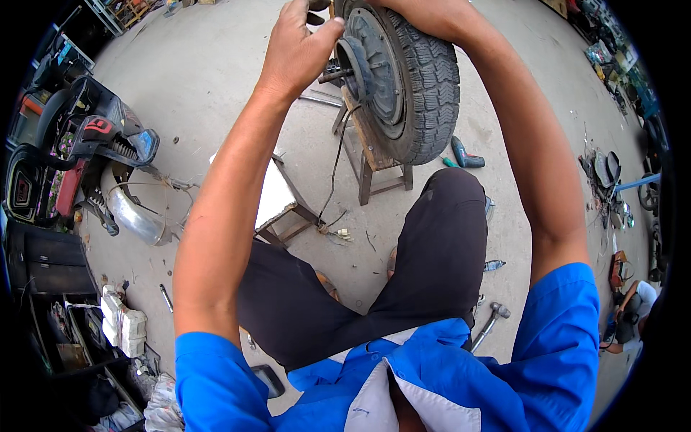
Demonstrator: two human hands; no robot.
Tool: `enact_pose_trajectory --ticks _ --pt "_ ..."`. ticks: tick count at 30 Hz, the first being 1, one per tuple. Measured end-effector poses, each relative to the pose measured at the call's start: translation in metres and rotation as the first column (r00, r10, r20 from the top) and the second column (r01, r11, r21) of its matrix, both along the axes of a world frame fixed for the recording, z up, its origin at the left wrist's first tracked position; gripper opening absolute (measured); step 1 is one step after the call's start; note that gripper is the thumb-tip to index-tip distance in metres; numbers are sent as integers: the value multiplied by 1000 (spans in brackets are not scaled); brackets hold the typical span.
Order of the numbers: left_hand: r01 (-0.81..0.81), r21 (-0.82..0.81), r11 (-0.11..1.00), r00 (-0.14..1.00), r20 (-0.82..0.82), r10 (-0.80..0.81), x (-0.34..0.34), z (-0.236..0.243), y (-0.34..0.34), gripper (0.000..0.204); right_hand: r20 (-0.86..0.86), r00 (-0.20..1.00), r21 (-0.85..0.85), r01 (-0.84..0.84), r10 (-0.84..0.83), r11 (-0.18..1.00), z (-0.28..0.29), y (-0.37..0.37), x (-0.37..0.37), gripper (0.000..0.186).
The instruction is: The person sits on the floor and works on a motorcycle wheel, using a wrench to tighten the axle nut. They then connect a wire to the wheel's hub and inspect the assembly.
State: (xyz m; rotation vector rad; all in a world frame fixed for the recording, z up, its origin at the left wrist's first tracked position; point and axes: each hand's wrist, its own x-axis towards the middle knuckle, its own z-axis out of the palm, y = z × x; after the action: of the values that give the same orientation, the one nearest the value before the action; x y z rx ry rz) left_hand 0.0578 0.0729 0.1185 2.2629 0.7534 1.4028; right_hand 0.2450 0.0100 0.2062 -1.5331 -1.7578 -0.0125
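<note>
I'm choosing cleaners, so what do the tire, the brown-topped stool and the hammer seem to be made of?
Tire: most likely rubber, matte dark gray, given its deep molded tread.
Stool: seemingly wood, with a worn, scuffed brown plank on top.
Hammer: probably steel, since its gray head has a slight metallic shine; the handle's material is harder to tell.

We see bright, diffuse light and faint shadows on the floor (194,65). The white stool top (277,194) looks washed out. Fisheye distortion bends the edges.
</note>
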Motion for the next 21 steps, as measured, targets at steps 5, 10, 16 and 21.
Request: enact_pose_trajectory --ticks 5,10,16,21 --pt "242 34 970 962 120 -244 64 63 -17 53 27 966 225 -258 258 940 -14 32 26 33" --pt "128 90 988 990 42 -132 95 64 -16 66 -342 815 326 -363 467 873 -32 37 44 30" --pt "-117 153 981 963 -223 149 98 62 -10 93 -678 734 103 62 25 993 -78 -36 116 35" --pt "-45 105 993 976 -209 66 103 40 20 81 -613 718 -322 153 -329 934 -213 -178 188 31"
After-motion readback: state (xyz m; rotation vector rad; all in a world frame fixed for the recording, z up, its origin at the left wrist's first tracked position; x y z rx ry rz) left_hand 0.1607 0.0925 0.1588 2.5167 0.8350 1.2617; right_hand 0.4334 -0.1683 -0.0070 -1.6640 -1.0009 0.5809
